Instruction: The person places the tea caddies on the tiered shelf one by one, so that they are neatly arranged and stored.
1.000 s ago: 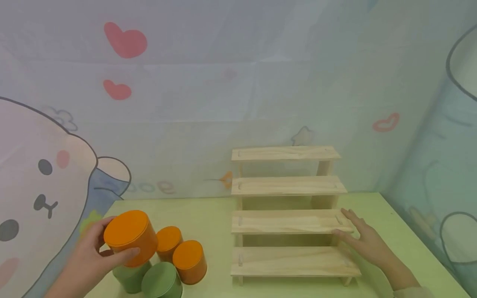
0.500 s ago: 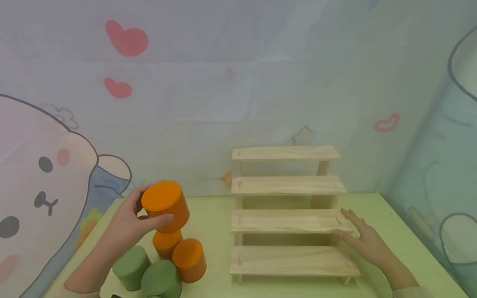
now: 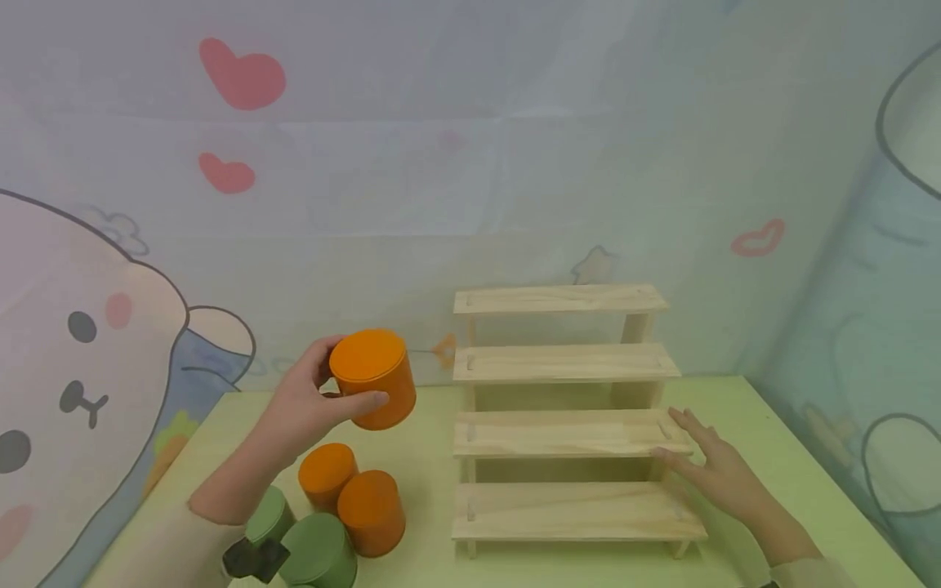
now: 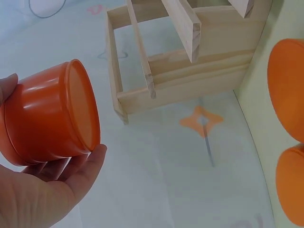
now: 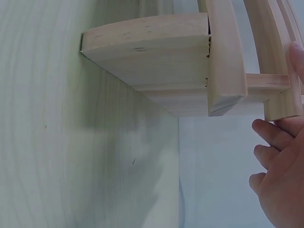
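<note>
My left hand (image 3: 309,404) grips a large orange tin (image 3: 375,380) by its side, thumb in front, raised above the left part of the table. The left wrist view shows the same orange tin (image 4: 52,114) tilted, with fingers curled under it. A stepped wooden shelf (image 3: 566,433) stands to its right. At the right end of the third board from the top, my right hand (image 3: 716,474) holds the board between thumb and fingers. In the right wrist view, the fingers (image 5: 270,135) lie at the end of the wooden board (image 5: 282,102).
Two smaller orange tins, one behind (image 3: 327,476) and one in front (image 3: 372,513), stand below the left hand. Next to them are green tins (image 3: 319,551), partly hidden by the left sleeve (image 3: 176,547). A printed cloth backdrop (image 3: 367,180) hangs behind the pale green table (image 3: 779,457).
My left hand has lifted the large orange tin up and to the right, away from above the green tins. The right hand stays at the shelf.
</note>
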`<state>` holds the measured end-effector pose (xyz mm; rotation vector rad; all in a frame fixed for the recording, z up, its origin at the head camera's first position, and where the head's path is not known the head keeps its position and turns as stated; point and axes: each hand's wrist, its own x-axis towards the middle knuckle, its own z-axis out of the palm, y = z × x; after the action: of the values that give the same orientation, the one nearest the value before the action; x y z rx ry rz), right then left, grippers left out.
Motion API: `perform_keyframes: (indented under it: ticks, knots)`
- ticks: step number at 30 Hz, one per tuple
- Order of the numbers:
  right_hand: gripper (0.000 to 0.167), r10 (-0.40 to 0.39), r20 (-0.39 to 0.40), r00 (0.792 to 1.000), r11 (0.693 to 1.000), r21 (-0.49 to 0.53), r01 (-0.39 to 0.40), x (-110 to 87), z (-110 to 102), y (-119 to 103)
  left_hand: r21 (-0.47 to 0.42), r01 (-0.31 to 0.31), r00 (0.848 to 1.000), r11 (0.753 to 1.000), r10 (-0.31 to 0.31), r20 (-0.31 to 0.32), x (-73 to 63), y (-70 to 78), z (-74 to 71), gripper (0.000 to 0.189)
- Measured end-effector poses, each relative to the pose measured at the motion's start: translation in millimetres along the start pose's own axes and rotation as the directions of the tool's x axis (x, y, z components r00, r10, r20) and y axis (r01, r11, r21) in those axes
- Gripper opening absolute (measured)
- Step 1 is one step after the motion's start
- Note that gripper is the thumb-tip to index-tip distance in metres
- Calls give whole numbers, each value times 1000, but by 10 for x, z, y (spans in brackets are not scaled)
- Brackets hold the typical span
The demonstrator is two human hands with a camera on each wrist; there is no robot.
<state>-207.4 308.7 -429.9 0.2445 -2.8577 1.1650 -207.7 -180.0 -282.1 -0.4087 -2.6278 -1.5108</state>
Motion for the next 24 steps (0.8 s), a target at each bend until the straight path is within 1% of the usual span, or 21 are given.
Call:
perform_keyframes:
  ticks: [6,10,14,19,24]
  knots:
    - [75,2,3,1000,1000,-15,-2,-5,-2,1,0,-24,999,1000,24,35,156,88,138,81]
    - [75,-1,2,1000,1000,-18,1,2,-1,16,-23,-26,998,999,27,57,248,145,229,80]
    - [75,-6,-4,1000,1000,-14,5,8,2,30,-44,-33,997,998,36,61,339,195,336,78]
    - [75,-8,-7,1000,1000,-8,8,8,5,34,-93,-34,997,995,40,64,451,279,500,75]
    - [76,-4,-9,1000,1000,2,4,11,15,25,-158,-22,997,987,33,66,546,365,663,75]
